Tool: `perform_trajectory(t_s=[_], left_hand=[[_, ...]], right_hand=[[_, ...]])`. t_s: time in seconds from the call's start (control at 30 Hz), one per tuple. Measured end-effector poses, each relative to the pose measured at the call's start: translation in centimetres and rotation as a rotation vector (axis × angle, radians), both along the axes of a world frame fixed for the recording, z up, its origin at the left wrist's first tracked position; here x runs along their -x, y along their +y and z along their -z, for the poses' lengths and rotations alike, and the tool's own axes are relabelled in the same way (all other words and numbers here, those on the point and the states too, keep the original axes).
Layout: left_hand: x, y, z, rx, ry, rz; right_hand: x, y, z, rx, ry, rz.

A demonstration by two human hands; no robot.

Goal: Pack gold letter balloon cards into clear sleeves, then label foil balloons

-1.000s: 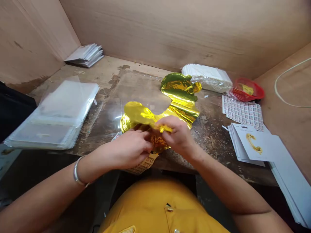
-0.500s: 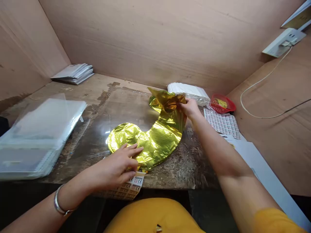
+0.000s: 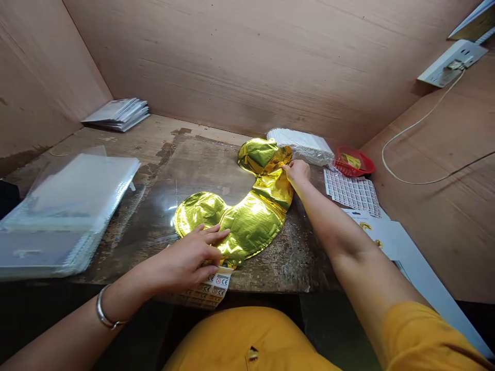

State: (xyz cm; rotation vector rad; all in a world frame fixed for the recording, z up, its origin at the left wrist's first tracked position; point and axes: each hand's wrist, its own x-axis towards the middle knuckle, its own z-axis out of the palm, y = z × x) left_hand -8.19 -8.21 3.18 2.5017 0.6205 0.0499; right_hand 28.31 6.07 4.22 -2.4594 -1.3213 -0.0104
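Observation:
A shiny gold foil balloon (image 3: 249, 221), flat and curved like a hook, lies on the worn wooden table (image 3: 193, 159) in front of me. My left hand (image 3: 195, 257) rests on its lower left part with the fingers spread, pressing lightly on the foil. At the balloon's upper right edge, my right hand (image 3: 297, 172) pinches the foil where it is creased. Under my left hand, a sheet of CE stickers (image 3: 216, 288) hangs over the table's front edge.
Clear plastic bags (image 3: 73, 206) are stacked at the left, with folded papers (image 3: 118, 113) behind. Toward the back right are a white wrapped bundle (image 3: 301, 144), a red basket (image 3: 352, 162), another sticker sheet (image 3: 351, 191) and white printed cards (image 3: 386, 239). A socket strip (image 3: 450, 64) hangs on the right wall.
The balloon's upper end, folded up and crumpled before, now lies spread flatter on the table. My right hand has come down slightly with its edge. My left hand stays in nearly the same place.

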Motion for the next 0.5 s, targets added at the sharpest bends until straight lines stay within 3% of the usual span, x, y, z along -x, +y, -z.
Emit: perform_trajectory(t_s=[0.07,0.13,0.2,0.27,0.3,0.37,0.4,0.47,0.5], left_hand=[[-0.1,0.1,0.0,0.014,0.009,0.011],[-0.3,0.2,-0.2,0.025,0.025,0.019],[-0.4,0.1,-0.5,0.024,0.021,0.024],[-0.2,-0.3,-1.0,0.008,-0.018,0.019],[0.0,-0.7,-1.4,0.01,-0.045,0.003],[0.4,-1.4,-2.1,0.083,-0.092,-0.078],[0.7,-1.7,-2.4,0.162,-0.109,-0.141],[1.0,-2.5,-2.8,0.364,-0.148,-0.257],[1.1,-2.9,-2.8,0.456,-0.167,-0.307]], right_hand=[[1.6,-1.5,-1.0,-0.054,-0.053,-0.004],[4.1,-4.1,-1.5,-0.154,-0.151,-0.143],[6.6,-7.3,-1.3,-0.155,-0.226,-0.459],[8.6,-10.3,-0.5,0.036,-0.226,-0.76],[9.1,-11.6,-0.1,0.143,-0.213,-0.833],[9.8,-13.6,0.5,0.234,-0.206,-0.807],[10.1,-14.5,0.5,0.187,-0.208,-0.752],[11.0,-16.4,-0.1,-0.039,-0.175,-0.685],[11.8,-17.4,-0.7,-0.16,-0.117,-0.719]])
